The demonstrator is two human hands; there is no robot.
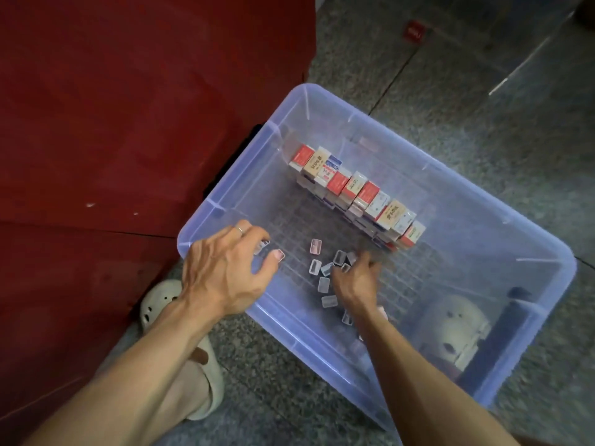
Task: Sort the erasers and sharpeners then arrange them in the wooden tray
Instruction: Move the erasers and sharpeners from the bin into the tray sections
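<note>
A person crouching on a speckled stone floor [450, 130] reaches both hands into a translucent blue plastic bin [531, 252] set beside a dark red cabinet [128, 123]. The left hand [222, 272], a ring on one finger, hovers over the bin's near-left corner with fingers curled around a few small sharpeners [262, 246], one pinkish piece showing just past the thumb. The right hand [354, 281], blurred, reaches down to the bin's ribbed bottom among a loose scatter of small clear and grey sharpeners [322, 275]; whether its fingers are gripping any of them cannot be told. Farther back in the bin, a row of boxed erasers [357, 194] in red, cream and white wrappers stands stacked in a diagonal line, running from the far-left side toward the right. A cream clog [161, 300] shows on the foot outside the bin by the left wrist, and a second cream clog [457, 329] is visible through the bin's near-right wall. A small red square object [413, 32] lies on the floor well beyond the bin.
</note>
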